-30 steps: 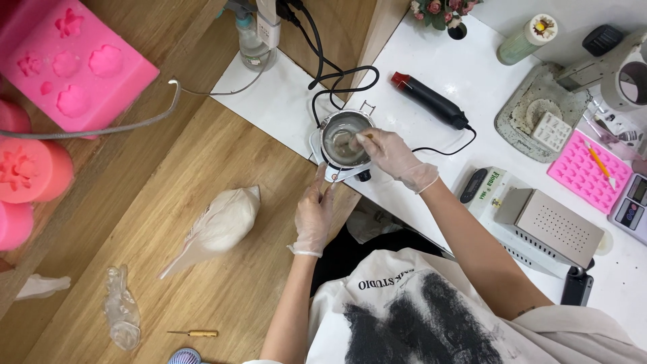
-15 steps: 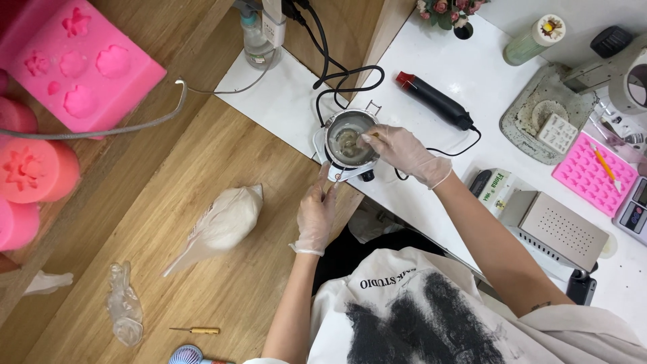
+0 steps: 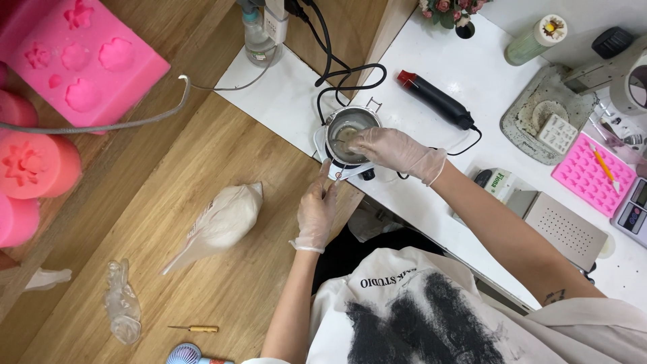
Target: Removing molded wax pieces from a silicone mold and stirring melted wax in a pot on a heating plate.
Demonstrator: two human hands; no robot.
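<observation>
A small metal pot (image 3: 345,128) with pale melted stuff sits on a white electric hot plate (image 3: 322,149) at the white counter's near edge. My gloved right hand (image 3: 394,149) is over the pot, fingers closed on a thin stirring stick that dips into it. My gloved left hand (image 3: 317,205) pinches the pot's thin wire handle by the hot plate's front edge.
A plastic bag of white flakes (image 3: 226,219) lies on the wooden table, with a crumpled glove (image 3: 121,310) and a small awl (image 3: 195,329). Pink silicone moulds (image 3: 81,57) stand at left. A black heat gun (image 3: 435,100), a pink tray (image 3: 593,174) and a scale (image 3: 633,212) lie right.
My right hand has shifted left across the pot, stirring. The left hand stays on the handle. The view has moved slightly.
</observation>
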